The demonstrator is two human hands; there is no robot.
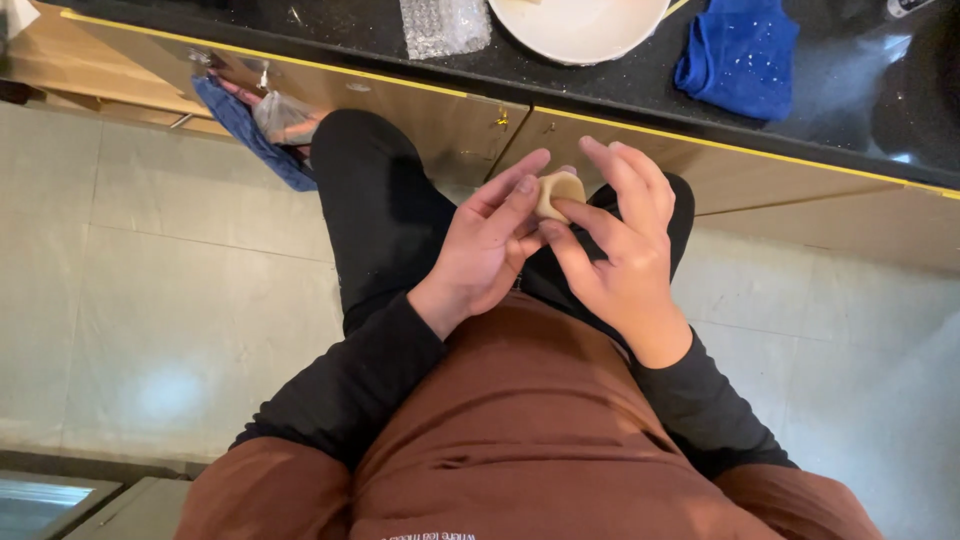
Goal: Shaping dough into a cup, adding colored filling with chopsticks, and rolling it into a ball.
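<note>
Hands (560, 240) around pale dough piece (557, 190), fingertips touching it.

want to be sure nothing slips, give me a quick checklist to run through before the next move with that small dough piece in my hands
1. Dough piece held by both hands: ok, fingers of the left hand and right hand pinch it from both sides.
2. Dough held above the counter: not ok, it is out over the floor in front of the cabinet.
3. White bowl within reach on the black counter: ok, straight ahead.
4. Blue cloth clear of the bowl: ok, lying apart to its right.
5. Dough underside intact: cannot tell, hidden by fingers.
</note>
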